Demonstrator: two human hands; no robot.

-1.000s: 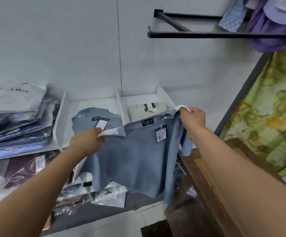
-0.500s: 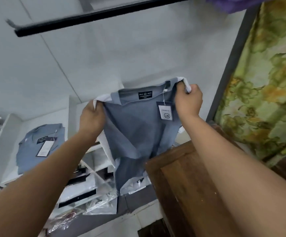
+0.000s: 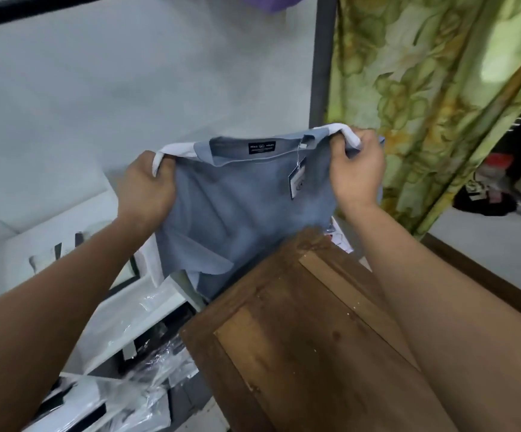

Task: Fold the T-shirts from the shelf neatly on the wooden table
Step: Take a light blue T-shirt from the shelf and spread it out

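Both hands grasping. Left hand point(image 3: 147, 185) clenched on one shoulder of the blue T-shirt point(image 3: 243, 219), right hand point(image 3: 357, 173) clenched on the other, white collar trim bunched in each fist. Shirt hangs in the air, spread between them, above the gap between the white shelf point(image 3: 122, 310) and the far corner of the wooden tabletop point(image 3: 299, 338). Not yet laid down.

Risks, as I judge them:
- Lower cloth hangs against the tabletop corner; it may snag or drag there and land bunched instead of flat.
- Fabric is already creased and doubled on the left-hand side; laid like that, the folds come out crooked.
- Hang tag point(image 3: 296, 182) dangles loose on its string near the right hand; it could end up trapped under a fold and leave a lump.
- Pale specks on the tabletop could mark the cloth.
- A low swing could brush the plastic-wrapped packs point(image 3: 147, 378) on the shelf.

Hard to see:
- Hem drops behind the tabletop corner.
- Sleeves not clearly told apart.
- Fingertips buried in fabric.
- Neck label point(image 3: 262, 148) print too small to read.
- Right forearm covers the tabletop's right side.
- Dark thing past the green curtain point(image 3: 424, 104) is blurred.
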